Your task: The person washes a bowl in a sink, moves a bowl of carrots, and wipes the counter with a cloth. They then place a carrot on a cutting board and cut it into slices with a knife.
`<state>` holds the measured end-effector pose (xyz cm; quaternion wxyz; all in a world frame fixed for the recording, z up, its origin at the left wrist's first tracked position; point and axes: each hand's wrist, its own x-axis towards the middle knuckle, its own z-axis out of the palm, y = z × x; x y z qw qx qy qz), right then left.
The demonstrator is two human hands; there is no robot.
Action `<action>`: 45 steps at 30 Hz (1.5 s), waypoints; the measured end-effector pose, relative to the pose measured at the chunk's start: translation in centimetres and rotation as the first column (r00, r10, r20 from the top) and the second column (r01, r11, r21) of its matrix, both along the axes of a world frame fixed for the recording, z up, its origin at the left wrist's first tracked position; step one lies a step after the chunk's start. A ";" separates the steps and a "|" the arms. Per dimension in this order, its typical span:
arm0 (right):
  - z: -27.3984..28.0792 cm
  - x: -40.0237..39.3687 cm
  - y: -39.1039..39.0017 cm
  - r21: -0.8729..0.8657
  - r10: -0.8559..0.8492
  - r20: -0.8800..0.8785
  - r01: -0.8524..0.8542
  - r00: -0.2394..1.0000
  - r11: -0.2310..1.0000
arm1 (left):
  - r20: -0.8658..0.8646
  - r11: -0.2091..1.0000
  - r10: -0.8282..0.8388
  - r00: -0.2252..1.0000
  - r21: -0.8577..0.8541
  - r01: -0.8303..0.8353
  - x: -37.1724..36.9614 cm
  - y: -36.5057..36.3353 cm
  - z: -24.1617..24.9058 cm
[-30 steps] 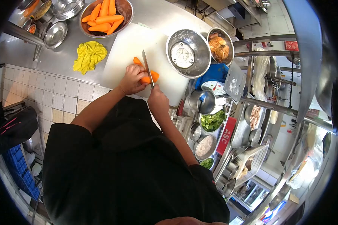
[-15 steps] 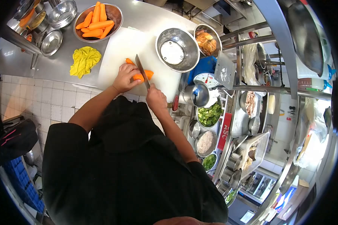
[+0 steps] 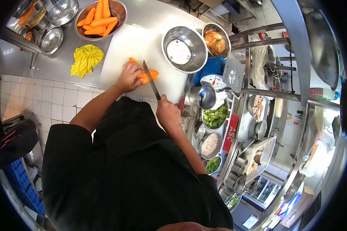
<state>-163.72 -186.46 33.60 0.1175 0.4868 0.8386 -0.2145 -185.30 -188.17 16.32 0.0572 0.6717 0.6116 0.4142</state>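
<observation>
A peeled carrot (image 3: 153,74) lies on the white cutting board (image 3: 121,46). Over its left part my left hand (image 3: 129,77) is closed, fingers gripping it near the blade. The kitchen knife (image 3: 152,80) crosses the carrot, its tip pointing away from me. My right hand (image 3: 168,112) is wrapped round the knife's handle, close to the board's near right edge. Part of the carrot is hidden under my left fingers, and its orange end shows beyond them.
A perforated bowl of carrots (image 3: 100,25) stands at the back left, with a yellow cloth (image 3: 87,61) nearby. An empty colander (image 3: 184,49) sits at the board's right. Beyond are a bowl of orange-brown food (image 3: 214,41), a scale (image 3: 213,81) and chopped greens (image 3: 215,117).
My right hand has drawn the knife back toward me and slightly right. My left hand stays on the carrot. The view has shifted a little.
</observation>
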 end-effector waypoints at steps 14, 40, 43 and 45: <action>-9.8 -2.8 2.6 0.011 -0.029 -0.105 0.030 0.994 0.999 | 0.014 1.000 0.009 1.000 0.021 -0.009 0.0 0.1 -0.1; -7.1 -3.7 2.5 0.048 -0.029 -0.101 0.034 0.994 0.998 | 0.045 1.000 0.003 0.999 0.015 -0.003 0.0 0.0 -0.2; -2.9 -2.5 1.2 -0.002 -0.041 -0.017 0.041 0.999 0.999 | 0.022 1.000 0.011 1.000 0.022 -0.012 -0.2 0.0 -0.1; -1.3 -1.6 0.1 -0.033 -0.045 0.015 0.045 0.999 0.998 | 0.016 1.000 0.011 1.000 0.024 -0.011 -0.1 0.0 -0.1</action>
